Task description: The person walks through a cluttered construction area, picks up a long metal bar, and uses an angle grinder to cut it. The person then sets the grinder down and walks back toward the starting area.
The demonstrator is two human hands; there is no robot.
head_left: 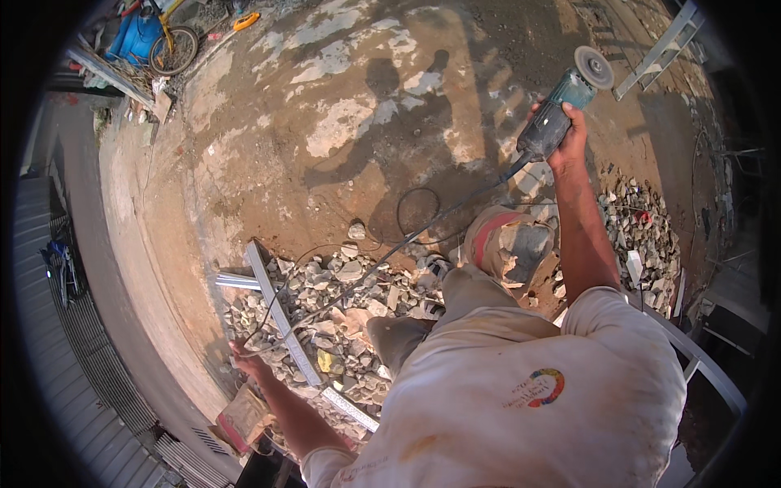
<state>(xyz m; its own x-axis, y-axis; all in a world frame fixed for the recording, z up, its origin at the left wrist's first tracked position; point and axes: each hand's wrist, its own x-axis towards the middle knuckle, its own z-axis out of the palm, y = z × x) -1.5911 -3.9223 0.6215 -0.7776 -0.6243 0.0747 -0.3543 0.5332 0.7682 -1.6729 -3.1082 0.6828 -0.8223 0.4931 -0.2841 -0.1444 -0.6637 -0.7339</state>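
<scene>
My right hand [572, 137] is raised on the right side, its fingers wrapped around the dark body of an angle grinder [543, 126]. The grinder's round grey disc [594, 67] points up and away from me. From its rear end a black power cord [443, 214] slants down to the left across the rubble. My left hand [242, 355] is stretched out at the lower left, closed around that cord. Close beside it, a perforated metal channel [281, 313] lies across the broken stones.
Rubble [350, 276] lies around my feet, with another heap [639, 228] on the right. A torn paper sack [511, 246] stands by my leg. Loops of cable [419, 211] lie on the ground. A metal ladder [659, 50] is far right; a bicycle [172, 50] is far left.
</scene>
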